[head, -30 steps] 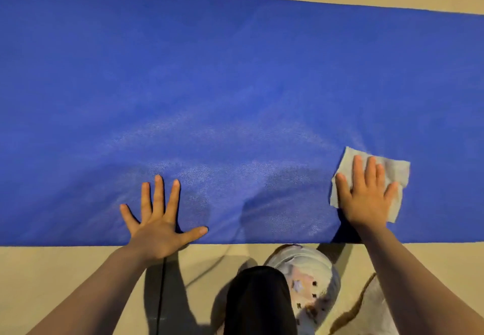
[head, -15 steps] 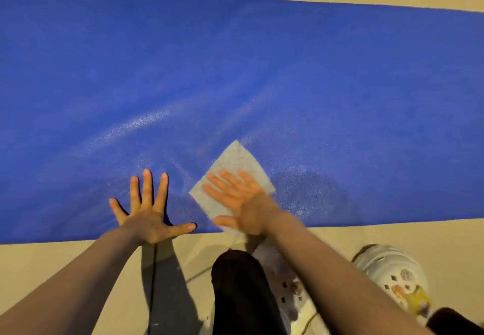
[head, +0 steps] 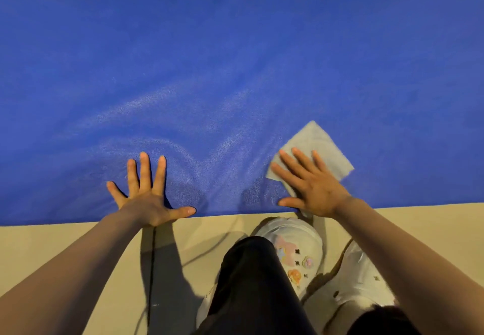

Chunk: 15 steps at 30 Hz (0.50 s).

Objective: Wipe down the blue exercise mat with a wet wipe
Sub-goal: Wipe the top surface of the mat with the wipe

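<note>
Shoes: white clogs (head: 293, 245) with small charms are standing on the floor just short of the mat's near edge, a dark trouser leg (head: 251, 282) crossing over them.
Left hand: the left hand (head: 146, 198) is lying flat with fingers spread straight, its grip apart and holding nothing, pressing the near edge of the mat; the heel of the hand is overhanging onto the floor.
Right hand: the right hand (head: 311, 185) is pressing flat with straight fingers on the wet wipe (head: 314, 143), grip apart, pinning rather than pinching it.
Task's thing: the blue exercise mat (head: 235, 60) is lying flat on the floor, running across the whole view.
Change: half a second ago the wipe was close beside the left hand; now it is sitting back out to the right, near the mat's front edge. A second ago it was out to the right as well, so the hand is sweeping side to side.
Meaning: the near strip is probably being covered; damp sheen is showing between the hands, while the far part looks dry and likely remains to do.
Surface: the mat is showing a fine pebbled texture, with pale streaks.
Room: a beige floor (head: 65, 243) is showing before and beyond the mat, with a thin dark cord (head: 152, 269) crossing it.
</note>
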Available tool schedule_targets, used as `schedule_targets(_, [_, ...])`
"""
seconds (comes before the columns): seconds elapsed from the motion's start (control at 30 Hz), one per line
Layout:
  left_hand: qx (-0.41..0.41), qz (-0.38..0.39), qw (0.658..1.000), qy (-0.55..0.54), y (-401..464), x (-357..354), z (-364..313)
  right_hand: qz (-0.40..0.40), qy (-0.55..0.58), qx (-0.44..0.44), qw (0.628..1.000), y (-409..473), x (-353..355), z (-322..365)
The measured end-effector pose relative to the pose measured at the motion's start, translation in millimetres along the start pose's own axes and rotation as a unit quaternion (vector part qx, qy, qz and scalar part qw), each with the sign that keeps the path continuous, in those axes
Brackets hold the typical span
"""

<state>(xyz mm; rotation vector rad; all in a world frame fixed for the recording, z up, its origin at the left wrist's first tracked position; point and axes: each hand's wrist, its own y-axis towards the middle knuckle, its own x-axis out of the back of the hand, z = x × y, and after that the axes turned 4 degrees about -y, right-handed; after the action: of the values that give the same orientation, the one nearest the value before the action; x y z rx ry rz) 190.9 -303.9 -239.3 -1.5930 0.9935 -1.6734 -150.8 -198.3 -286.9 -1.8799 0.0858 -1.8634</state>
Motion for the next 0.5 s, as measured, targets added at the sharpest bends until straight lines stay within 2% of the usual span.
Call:
schedule_targets(0.17, [0.001,0.007,1.0,0.002,-2.7,2.5,-0.6,-0.034,0.062,0.061,0.996,82.5,32.2,107.1])
schedule_targets(0.27, [-0.002,0.01,1.0,-0.002,-4.0,2.3,-0.9,0.022,0.129,0.032,0.991,88.1,39.6,141.3])
schedule_targets(0.3, [-0.002,0.009,1.0,-0.002,-3.4,1.8,-0.9,0.001,0.156,0.022,0.988,84.7,35.8,141.4])
schedule_targets(0.37, [-0.004,0.007,1.0,-0.005,-2.5,1.4,-0.9,-0.09,0.206,-0.018,0.974,76.3,27.1,127.5])
schedule_targets(0.4, [-0.006,0.007,1.0,-0.008,-2.5,1.5,-0.7,-0.11,0.202,-0.025,0.973,72.6,22.4,115.1])
schedule_targets(0.5, [-0.008,0.009,1.0,-0.014,-2.5,2.2,-0.8,-0.052,0.092,0.03,0.994,55.9,9.7,70.3])
